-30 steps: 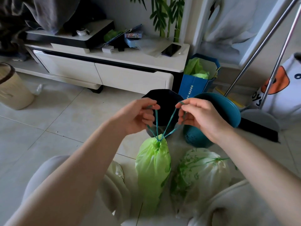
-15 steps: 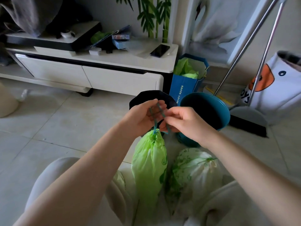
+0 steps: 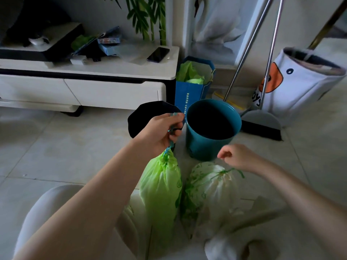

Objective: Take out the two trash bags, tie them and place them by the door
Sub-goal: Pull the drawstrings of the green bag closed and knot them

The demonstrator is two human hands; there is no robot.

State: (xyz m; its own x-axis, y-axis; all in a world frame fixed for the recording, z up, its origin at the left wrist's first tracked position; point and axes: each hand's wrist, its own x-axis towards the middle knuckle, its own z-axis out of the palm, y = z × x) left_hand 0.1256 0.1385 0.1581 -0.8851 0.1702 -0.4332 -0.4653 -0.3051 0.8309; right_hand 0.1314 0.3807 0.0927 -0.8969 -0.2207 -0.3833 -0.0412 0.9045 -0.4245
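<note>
A bright green trash bag (image 3: 160, 186) hangs by its teal drawstring, its neck cinched tight. My left hand (image 3: 161, 132) is shut on that drawstring just above the bag. To its right a white trash bag with green print (image 3: 210, 190) rests on the floor, its top gathered by a green drawstring. My right hand (image 3: 237, 156) hovers just above that bag's knot, fingers loosely curled, holding nothing. Behind the bags stand a teal bin (image 3: 195, 145) and a black bin (image 3: 137, 121), partly hidden by my left hand.
A low white TV cabinet (image 3: 116, 91) runs along the back left, with a phone (image 3: 158, 54) on top. A blue paper bag (image 3: 187, 96) stands beside it. A broom and dustpan (image 3: 261, 122) and a white fabric basket (image 3: 298, 85) are at the right. My knees fill the bottom.
My right hand let go of the teal drawstring and dropped to the right, above the white bag. My left hand now holds the green bag's drawstring alone.
</note>
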